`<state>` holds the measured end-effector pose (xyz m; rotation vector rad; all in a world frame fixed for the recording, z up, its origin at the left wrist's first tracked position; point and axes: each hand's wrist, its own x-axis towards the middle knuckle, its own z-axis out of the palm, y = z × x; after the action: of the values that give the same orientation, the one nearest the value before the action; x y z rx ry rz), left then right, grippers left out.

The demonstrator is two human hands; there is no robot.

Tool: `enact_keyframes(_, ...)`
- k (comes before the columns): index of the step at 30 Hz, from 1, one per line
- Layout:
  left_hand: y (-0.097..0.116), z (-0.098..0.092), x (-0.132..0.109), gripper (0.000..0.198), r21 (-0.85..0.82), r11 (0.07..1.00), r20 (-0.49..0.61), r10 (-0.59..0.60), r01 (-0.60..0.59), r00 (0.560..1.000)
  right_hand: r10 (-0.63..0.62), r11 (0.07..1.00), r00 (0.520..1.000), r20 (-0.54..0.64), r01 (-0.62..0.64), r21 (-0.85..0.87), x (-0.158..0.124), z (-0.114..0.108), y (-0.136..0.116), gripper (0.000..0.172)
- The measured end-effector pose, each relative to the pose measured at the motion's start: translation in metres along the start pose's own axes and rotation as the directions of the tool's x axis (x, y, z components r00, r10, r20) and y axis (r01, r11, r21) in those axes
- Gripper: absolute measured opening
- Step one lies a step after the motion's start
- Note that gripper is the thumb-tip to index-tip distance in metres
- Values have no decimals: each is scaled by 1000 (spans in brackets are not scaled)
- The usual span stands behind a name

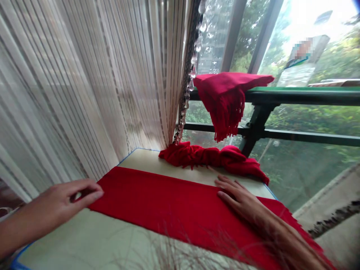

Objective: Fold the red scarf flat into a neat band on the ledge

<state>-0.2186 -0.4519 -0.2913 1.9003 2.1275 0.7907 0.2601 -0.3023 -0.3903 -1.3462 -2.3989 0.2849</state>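
A red scarf (157, 200) lies spread flat across the pale table (70, 240), with a fringe at its right end. At the scarf's left end, the thumb and fingers of my left hand (74, 195) pinch its edge. Fingers stretched out, my right hand (233, 191) rests flat on the scarf near its far edge. Beyond it a bunched red scarf (208, 155) lies along the table's far side. Another red fringed scarf (225, 86) hangs folded over the rail above.
A striped string curtain (84, 82) with a beaded edge (187, 93) hangs down on the left to the table. Behind the table runs a dark green railing (303, 95) before window panes with trees outside. Pale patterned fabric (332, 213) shows at the right.
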Motion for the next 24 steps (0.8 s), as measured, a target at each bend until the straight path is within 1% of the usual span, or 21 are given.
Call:
enact_keyframes(1,18,10,4,31,18,988,145,150,-154,978,-2,1000,1000,4,2,-5,0,-2,-2,59)
enact_keyframes(2,39,22,6,24,-16,946,295,314,-324,902,-2,1000,1000,11,2,-12,-1,-3,-4,60)
enact_keyframes(3,61,36,7,17,-92,882,411,456,-462,789,-2,1000,1000,18,2,-19,-2,-5,-7,63)
enact_keyframes(4,82,51,7,12,-165,817,455,560,-553,692,-1,1000,1000,24,2,-23,-2,-8,-9,65)
enact_keyframes(6,116,81,9,7,-262,707,481,686,-657,546,-2,1000,1000,28,3,-22,-3,-12,-14,67)
enact_keyframes(7,128,96,11,12,-296,664,480,725,-687,494,-2,1000,999,32,3,-17,-3,-14,-16,67)
enact_keyframes(9,139,119,17,23,-347,609,493,765,-713,414,4,1000,999,47,-4,-2,-3,-15,-17,65)
enact_keyframes(10,139,127,21,27,-371,595,500,775,-713,387,15,1000,999,49,-15,6,-3,-15,-16,63)
enact_keyframes(11,137,134,24,28,-388,590,503,779,-708,373,26,1000,998,48,-27,13,-2,-14,-15,60)
enact_keyframes(12,134,139,27,28,-397,591,500,781,-702,374,36,999,998,48,-37,20,-1,-13,-13,58)
enact_keyframes(14,126,145,29,27,-390,594,474,785,-704,399,47,998,998,42,-48,39,0,-10,-9,56)
enact_keyframes(16,121,148,28,23,-346,586,441,791,-733,424,44,997,998,37,-46,60,1,-8,-6,55)
enact_keyframes(17,119,149,26,21,-325,568,425,802,-756,420,46,997,998,35,-48,67,1,-7,-5,55)
enact_keyframes(21,117,150,24,11,-272,444,341,874,-854,346,43,997,998,50,-46,57,1,-6,-1,56)
enact_keyframes(22,118,150,24,10,-261,420,322,887,-869,332,37,998,998,51,-39,54,1,-5,0,55)
enact_keyframes(24,119,149,24,12,-244,401,304,896,-883,323,21,998,999,46,-24,57,1,-4,3,52)
